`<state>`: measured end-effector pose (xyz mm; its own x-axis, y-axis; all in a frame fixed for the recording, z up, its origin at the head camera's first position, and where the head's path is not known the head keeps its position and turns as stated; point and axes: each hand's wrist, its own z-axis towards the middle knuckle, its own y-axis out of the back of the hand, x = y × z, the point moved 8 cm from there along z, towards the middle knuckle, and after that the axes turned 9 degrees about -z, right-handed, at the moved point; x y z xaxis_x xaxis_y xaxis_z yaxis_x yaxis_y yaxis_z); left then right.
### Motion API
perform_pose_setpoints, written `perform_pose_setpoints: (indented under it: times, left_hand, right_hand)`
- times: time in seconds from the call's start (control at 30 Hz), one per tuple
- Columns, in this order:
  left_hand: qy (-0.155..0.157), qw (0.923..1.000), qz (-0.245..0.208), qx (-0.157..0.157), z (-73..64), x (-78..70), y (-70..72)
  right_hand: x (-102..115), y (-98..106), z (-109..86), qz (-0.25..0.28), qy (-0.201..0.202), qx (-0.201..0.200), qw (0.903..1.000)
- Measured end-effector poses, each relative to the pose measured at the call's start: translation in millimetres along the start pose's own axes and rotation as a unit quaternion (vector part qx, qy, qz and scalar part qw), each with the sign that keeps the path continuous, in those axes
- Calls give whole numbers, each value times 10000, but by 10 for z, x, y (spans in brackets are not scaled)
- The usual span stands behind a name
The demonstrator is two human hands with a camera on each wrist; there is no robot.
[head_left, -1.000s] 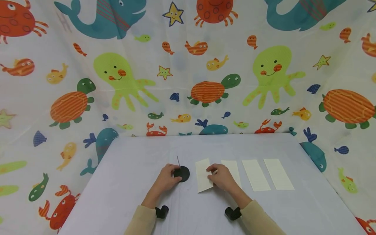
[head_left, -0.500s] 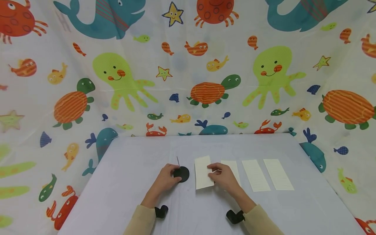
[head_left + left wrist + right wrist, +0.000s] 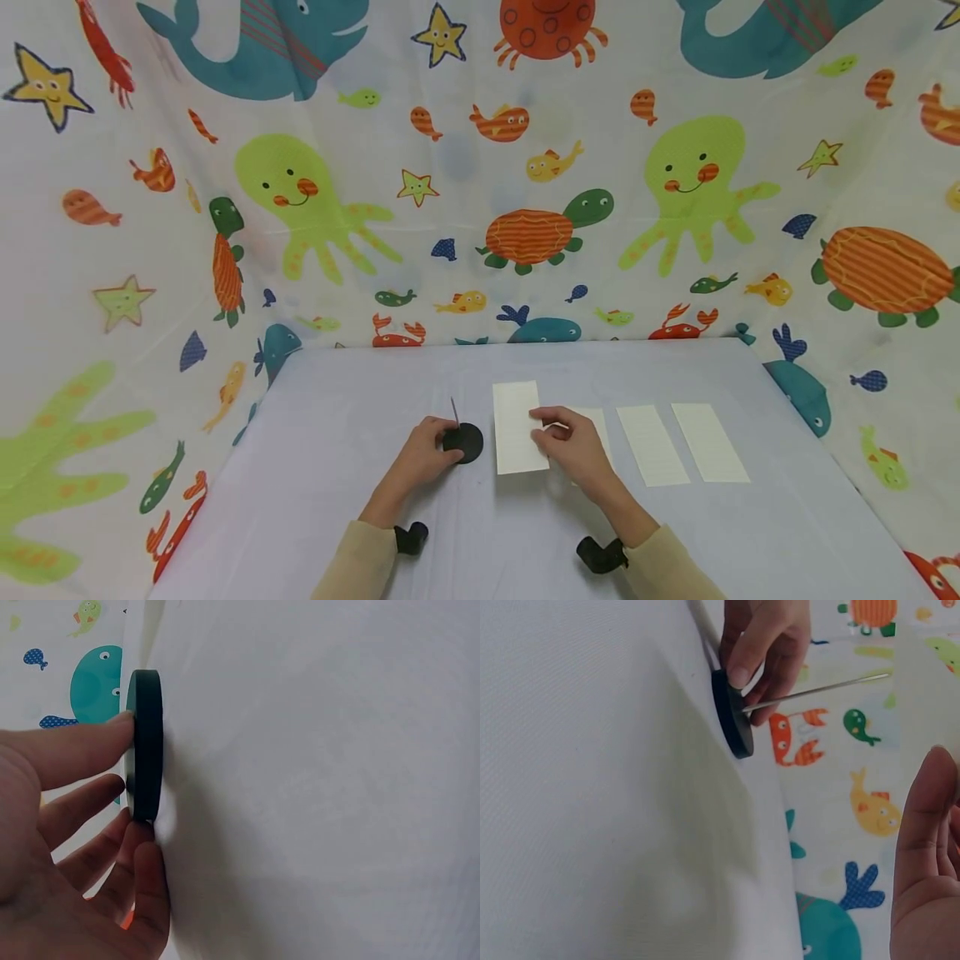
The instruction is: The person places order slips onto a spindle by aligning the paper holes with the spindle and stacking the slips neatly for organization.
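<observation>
A bill spike stands on the white table, with a round black base [image 3: 469,443] and a thin metal rod [image 3: 817,694] pointing up. My left hand [image 3: 426,450] holds the base at its left side, thumb on top and fingers along the edge. The left wrist view shows that base edge-on beside the thumb and fingers [image 3: 75,817]. To the right of the spike, my right hand [image 3: 576,450] pinches a cream paper slip [image 3: 516,429] by its right edge, raised over the table with a shadow below. Part of the slip and the hand show in the right wrist view.
Three more cream slips lie in a row at the right: one [image 3: 597,419] partly behind the right hand, a lined one [image 3: 652,446] and another [image 3: 711,442]. Beyond the table's far edge hangs a curtain [image 3: 450,325] printed with sea animals.
The right hand has lifted the paper slip higher off the table, and it now faces the camera more fully. The left hand and the bill spike have stayed in place.
</observation>
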<state>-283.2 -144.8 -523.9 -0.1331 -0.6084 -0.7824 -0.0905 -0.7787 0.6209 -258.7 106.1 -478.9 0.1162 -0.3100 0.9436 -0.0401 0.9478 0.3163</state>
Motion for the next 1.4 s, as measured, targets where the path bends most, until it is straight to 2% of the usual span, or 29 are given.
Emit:
perform_pose_setpoints:
  times: [0.27, 0.53, 0.7, 0.9, 1.0, 1.1, 1.4]
  left_hand:
    - [-20, 10000, -47, 1, 4, 0, 34]
    - [-234, 9997, -56, -16, 22, -11, 47]
    - [-197, 9998, 0, -10, 13, -23, 60]
    - [80, 10000, -24, 15, -23, -36, 123]
    - [97, 9998, -115, -142, -38, -58, 191]
    - [97, 9985, -306, -436, -48, -96, 283]
    - [-69, 9885, -849, -1252, -27, -331, 566]
  right_hand:
    - [43, -4, 44, 98, -82, -68, 9999]
    - [168, 0, 64, 125, -14, -145, 9998]
    - [201, -23, 84, 115, -11, -143, 9998]
    - [254, -61, 112, 81, -11, -91, 9999]
    - [309, -91, 131, 16, 57, -44, 10000]
    - [358, -121, 154, -57, 89, -5, 9999]
    - [434, -197, 192, -81, 46, 48, 9999]
